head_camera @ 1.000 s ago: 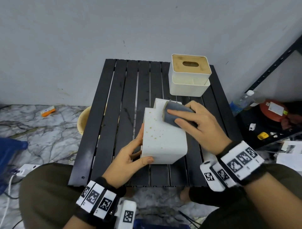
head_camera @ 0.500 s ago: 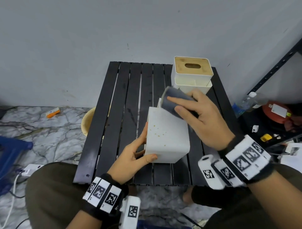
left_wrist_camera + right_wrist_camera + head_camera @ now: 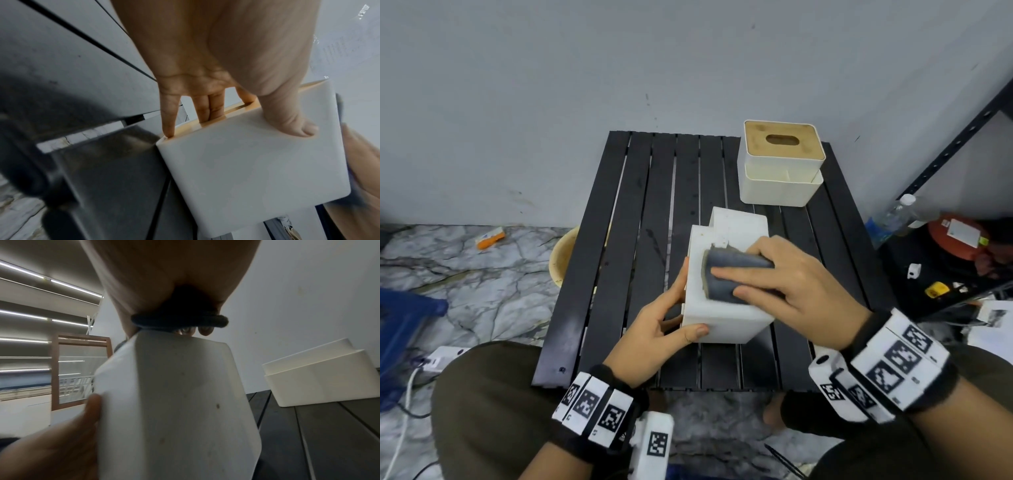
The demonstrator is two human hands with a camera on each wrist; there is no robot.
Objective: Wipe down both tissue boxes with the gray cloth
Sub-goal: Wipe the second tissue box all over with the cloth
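as left hand (image 3: 650, 329) grips box (image 3: 729, 325), cloth (image 3: 736, 270) presses.

White tissue box (image 3: 729, 322) on its side, gray cloth (image 3: 732, 260) atop, wood-lidded box (image 3: 780, 161) upright behind

A cluttered home storage corner: marble floor (image 3: 482, 284), bare wall (image 3: 551, 102), loaded metal shelf rack (image 3: 962, 140) right, power strip (image 3: 445, 356) left.

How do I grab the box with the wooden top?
Come from above and squeeze the white side walls of the back tissue box, under its wooden lid. It stands upright, nothing touching its sides; the lid alone might lift off.
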